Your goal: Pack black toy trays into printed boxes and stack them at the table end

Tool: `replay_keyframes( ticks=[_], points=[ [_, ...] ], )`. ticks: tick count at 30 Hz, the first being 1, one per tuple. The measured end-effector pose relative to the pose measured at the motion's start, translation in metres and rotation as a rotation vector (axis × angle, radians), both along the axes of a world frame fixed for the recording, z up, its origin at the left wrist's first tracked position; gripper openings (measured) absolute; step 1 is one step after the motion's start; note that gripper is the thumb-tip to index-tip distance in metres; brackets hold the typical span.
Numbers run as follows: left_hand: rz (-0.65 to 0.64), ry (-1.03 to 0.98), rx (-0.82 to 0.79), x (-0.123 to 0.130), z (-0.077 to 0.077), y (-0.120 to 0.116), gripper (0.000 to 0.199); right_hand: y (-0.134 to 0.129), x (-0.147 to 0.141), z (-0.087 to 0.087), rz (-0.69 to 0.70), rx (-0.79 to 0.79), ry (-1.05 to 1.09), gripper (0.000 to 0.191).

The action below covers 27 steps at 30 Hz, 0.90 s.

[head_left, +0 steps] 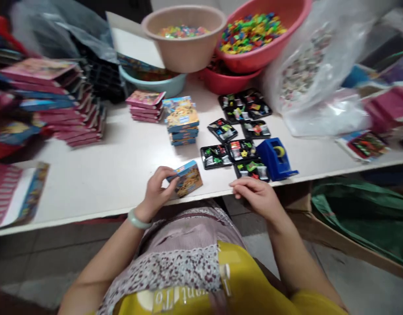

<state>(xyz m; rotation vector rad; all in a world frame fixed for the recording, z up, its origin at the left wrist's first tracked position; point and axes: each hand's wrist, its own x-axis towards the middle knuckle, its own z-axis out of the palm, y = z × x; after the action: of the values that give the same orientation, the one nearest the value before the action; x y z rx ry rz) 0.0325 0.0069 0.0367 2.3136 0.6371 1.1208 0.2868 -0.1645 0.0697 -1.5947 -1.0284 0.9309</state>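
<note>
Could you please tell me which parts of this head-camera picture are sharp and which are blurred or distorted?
Head view: the centre is fairly sharp, namely the left hand gripping the small blue printed box and the blue plastic tape dispenser; the edges smear, as with the stacked pink boxes and clear plastic bag; the white table edge bows from wide-angle distortion.

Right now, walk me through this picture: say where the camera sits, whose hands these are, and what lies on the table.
There is no machine here. One camera worn on a person's head looks down over their lap at a white table. The left hand grips a small blue printed box at the table's near edge. The right hand holds nothing and rests at the edge, close to some black trays filled with small colourful pieces and a blue tape dispenser. Further back stand stacks of blue boxes and pink boxes, then basins of bright little pieces.
</note>
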Motion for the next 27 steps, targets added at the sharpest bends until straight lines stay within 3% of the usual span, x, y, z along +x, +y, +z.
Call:
replay_keyframes(
  ticks=[2, 5, 8, 12, 17, 19, 21, 23, 27],
  points=[
    [-0.037, 0.025, 0.036, 0.002, 0.006, -0.002, 0.013, 0.033, -0.041, 0.006, 0.119, 0.1, 0.142, 0.023],
    [-0.064, 0.122, 0.076, 0.001, 0.014, -0.006, 0.028, 0.072, -0.076, 0.0, 0.187, 0.095, 0.307, 0.027],
    [-0.105, 0.278, 0.142, -0.003, 0.017, -0.004, 0.049, 0.092, -0.083, -0.014, 0.173, 0.046, 0.346, 0.041],
    [-0.211, 0.309, 0.177, -0.006, 0.014, 0.007, 0.05, 0.1, -0.08, -0.023, 0.133, 0.02, 0.232, 0.059],
    [-0.233, 0.102, -0.066, -0.007, 0.007, 0.015, 0.031, 0.109, -0.073, -0.024, 0.099, -0.017, -0.37, 0.06],
    [-0.2, 0.016, -0.2, -0.005, 0.011, 0.017, 0.02, 0.113, -0.066, -0.02, 0.085, 0.012, -0.497, 0.057],
    [-0.163, -0.08, -0.342, 0.001, 0.021, 0.025, 0.015, 0.12, -0.056, -0.009, 0.105, 0.112, -0.443, 0.048],
    [-0.142, -0.188, -0.466, 0.011, 0.04, 0.043, 0.022, 0.135, -0.043, 0.008, 0.123, 0.208, -0.27, 0.041],
    [-0.013, -0.34, -0.714, 0.038, 0.074, 0.106, 0.043, 0.196, -0.011, 0.034, -0.089, 0.344, -0.057, 0.034]
  ],
)
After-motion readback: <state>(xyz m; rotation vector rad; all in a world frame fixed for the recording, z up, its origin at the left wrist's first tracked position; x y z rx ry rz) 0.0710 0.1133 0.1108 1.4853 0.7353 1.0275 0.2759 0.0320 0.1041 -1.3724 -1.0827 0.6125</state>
